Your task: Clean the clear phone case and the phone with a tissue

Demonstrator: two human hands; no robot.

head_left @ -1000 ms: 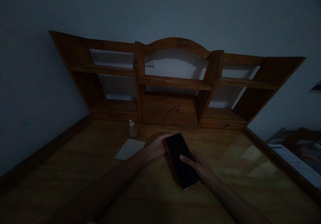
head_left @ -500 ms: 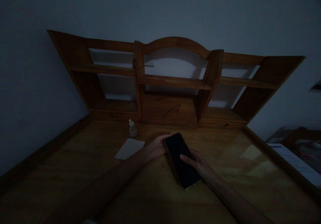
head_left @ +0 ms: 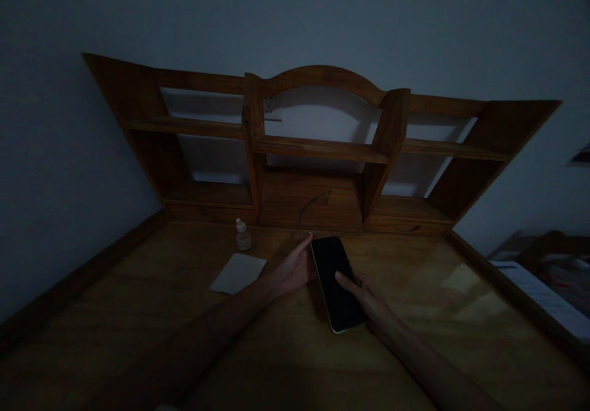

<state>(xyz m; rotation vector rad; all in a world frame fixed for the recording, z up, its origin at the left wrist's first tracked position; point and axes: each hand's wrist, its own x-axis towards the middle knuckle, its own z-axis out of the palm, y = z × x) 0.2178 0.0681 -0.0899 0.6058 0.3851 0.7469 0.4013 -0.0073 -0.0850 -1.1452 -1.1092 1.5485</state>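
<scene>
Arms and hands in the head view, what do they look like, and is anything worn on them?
The left forearm and right forearm are slim, with no sleeves showing. The left hand and right hand wear no gloves. No watch or bracelet shows; it's too dark to rule out small rings.

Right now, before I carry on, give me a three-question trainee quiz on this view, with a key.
1. Which hand lays its thumb on the dark face of the phone? A) left B) right C) neither
2. True or false: the small bottle stands on the desk, beyond the pale sheet.
3. Fill in: the wall socket shows through the ____ section of the shelf unit.

Key: 1 B, the right hand; 2 true; 3 middle.
</scene>
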